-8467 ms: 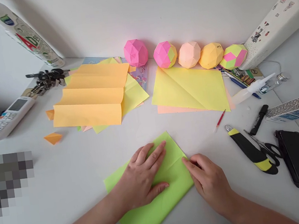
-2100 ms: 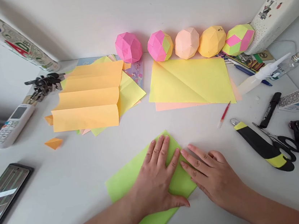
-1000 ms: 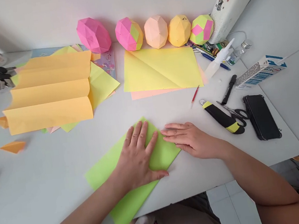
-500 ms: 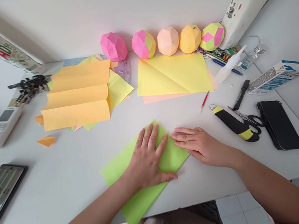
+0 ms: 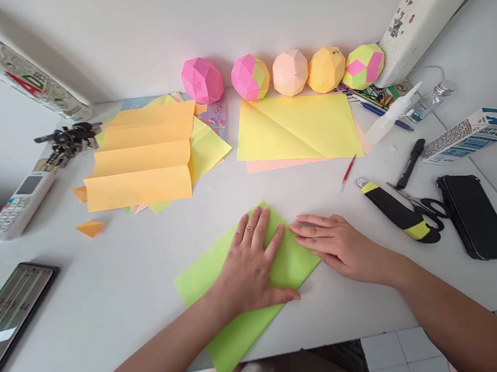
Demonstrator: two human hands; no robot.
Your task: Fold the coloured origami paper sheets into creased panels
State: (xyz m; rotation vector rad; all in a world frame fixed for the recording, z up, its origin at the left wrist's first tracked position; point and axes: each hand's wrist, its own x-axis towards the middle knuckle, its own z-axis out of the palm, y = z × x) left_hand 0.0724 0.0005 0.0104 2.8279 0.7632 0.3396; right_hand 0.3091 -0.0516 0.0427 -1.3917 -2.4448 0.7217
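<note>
A sheet of green paper (image 5: 208, 269), folded over at its right side, lies aslant near the table's front edge, one corner hanging past it. Spread flat on its middle is my left hand (image 5: 253, 264), fingers pointing away from me and thumb to the right. My right hand (image 5: 335, 245) rests with outstretched fingers along the paper's right edge, fingertips touching it. Neither hand grasps anything. Part of the sheet is hidden beneath my left hand and forearm.
Orange pleated paper (image 5: 140, 157) and yellow paper (image 5: 300, 128) lie behind. Several faceted paper balls, including a pink one (image 5: 202, 81), line the wall. At right are a cutter (image 5: 396, 210), scissors (image 5: 427, 206), a black phone (image 5: 476, 215) and a glue bottle (image 5: 391, 114).
The whole view has shifted slightly, so things appear a little further right. Both hands keep nearly the same place on the green paper.
</note>
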